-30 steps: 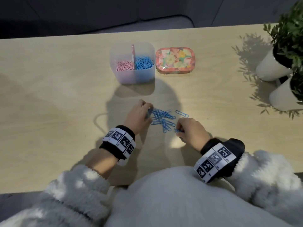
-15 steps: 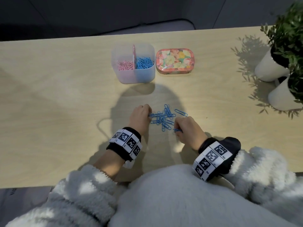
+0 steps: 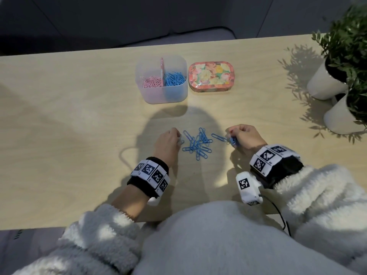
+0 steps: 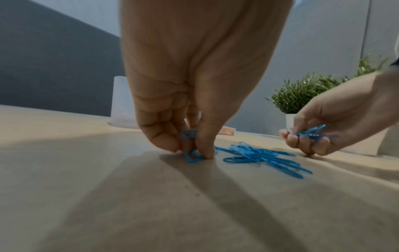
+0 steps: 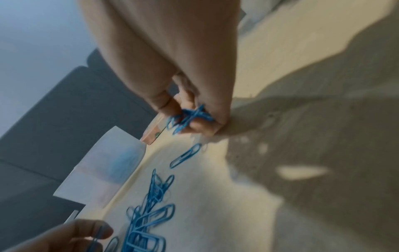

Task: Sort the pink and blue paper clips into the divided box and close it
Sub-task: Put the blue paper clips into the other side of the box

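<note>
I saw the left hand (image 3: 168, 140) low on the pale wooden table (image 3: 69, 126), its thumb and fingers pinching a few blue wire paper clips (image 4: 192, 153) against the surface at the left edge of the loose pile of blue paper clips (image 3: 197, 143). The right hand (image 3: 243, 136) sat to the right of that pile, its fingers curled round a small bunch of blue clips (image 5: 190, 117), held just off the table. One single blue clip (image 3: 218, 137) lay apart between the pile and the right hand.

Farther off stood the translucent divided plastic box (image 3: 161, 95), open, with pink paper clips (image 3: 152, 82) in its left compartment and blue ones (image 3: 175, 78) in its right, split by a pink divider wall (image 3: 161, 70). Just right of the box lay the flowered oblong lid (image 3: 211, 74), flat on the table. At the far right stood two white pots of green plants (image 3: 337, 84). Both wrists wore black bands with white marker tiles (image 3: 152, 173).
</note>
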A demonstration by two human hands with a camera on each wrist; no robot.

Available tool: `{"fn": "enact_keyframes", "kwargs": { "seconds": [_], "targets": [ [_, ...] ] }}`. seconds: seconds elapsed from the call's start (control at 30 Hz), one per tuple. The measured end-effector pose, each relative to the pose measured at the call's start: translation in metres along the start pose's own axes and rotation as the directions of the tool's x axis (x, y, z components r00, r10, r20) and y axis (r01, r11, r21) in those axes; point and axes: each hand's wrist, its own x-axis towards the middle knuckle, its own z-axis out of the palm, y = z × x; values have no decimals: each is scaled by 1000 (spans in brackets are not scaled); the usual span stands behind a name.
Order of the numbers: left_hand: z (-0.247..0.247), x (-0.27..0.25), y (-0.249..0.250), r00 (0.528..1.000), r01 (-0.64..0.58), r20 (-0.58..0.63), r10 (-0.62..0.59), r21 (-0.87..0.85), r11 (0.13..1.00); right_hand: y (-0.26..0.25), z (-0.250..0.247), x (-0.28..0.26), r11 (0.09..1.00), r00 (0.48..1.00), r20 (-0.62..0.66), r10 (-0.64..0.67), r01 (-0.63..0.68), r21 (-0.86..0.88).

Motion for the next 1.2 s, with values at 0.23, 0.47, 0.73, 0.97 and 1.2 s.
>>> {"fn": "enact_keyframes", "kwargs": {
  "seconds": [0.23,0.47,0.73,0.97,1.2],
  "targets": [
    [-10,5,-4,998,70,5,-70,-154,986,-2,8,-4,908,972,-10,-235,215,-361],
    [-23,20,5,987,62,162,-5,-355,933,1,8,-10,562,925,231,-300,368,-741],
    [-25,36,8,940,-225,283,192,91,970,-63,16,2,741,908,382,-172,375,-556],
    [-22,27,-4,959,-166,237,154,31,986,-171,76,26,921,903,270,-336,374,-105],
    [-59,28,0,984,-175,-10,176,-171,970,-196,137,57,956,952,91,-291,294,-21]
  ]
}}
